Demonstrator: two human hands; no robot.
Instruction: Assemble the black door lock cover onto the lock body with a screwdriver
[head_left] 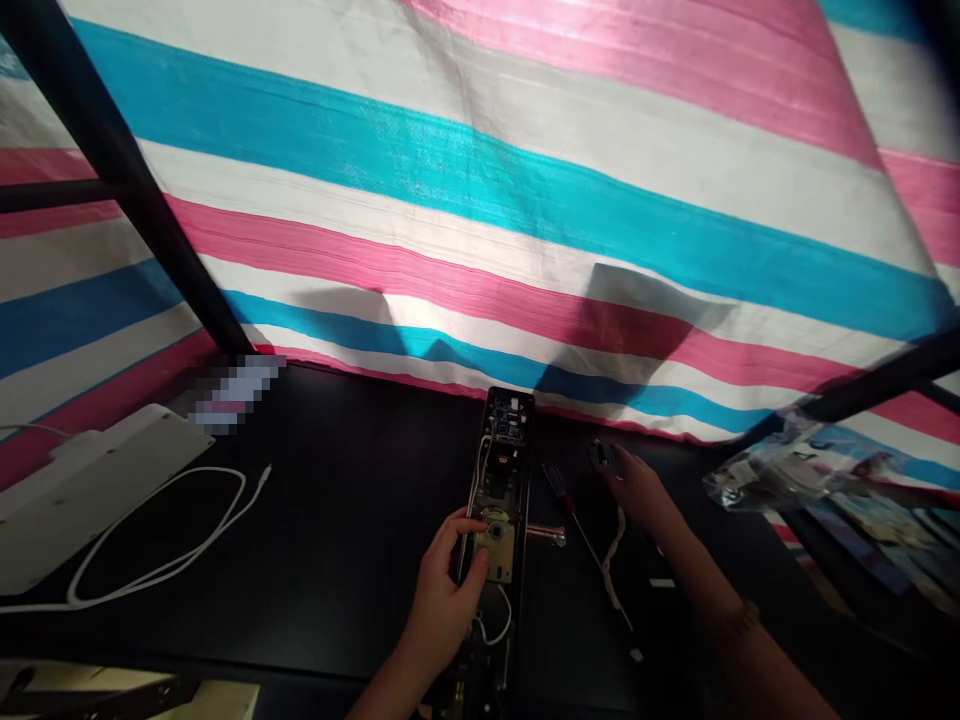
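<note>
A long, narrow opened device that looks like an electronic door lock body (505, 490) lies on the black table, with a circuit board (510, 415) at its far end and a brass-coloured plate (499, 555) in the middle. My left hand (446, 580) grips its left edge, thumb and index finger on the plate. A handle-like metal piece (546, 534) juts out from the right side. Farther right, my right hand (634, 485) has its fingers closed around a small black part (599, 455), mostly in shadow. Between hand and device lies a screwdriver (557, 485).
A pale cable (616, 555) and a small white piece (661, 582) lie near my right forearm. Left on the table (322, 520) are a flat white box (105, 490) and a coiled white cable (169, 565). Clear plastic bags (795, 465) sit at the right. Striped sheeting (450, 200) walls the back.
</note>
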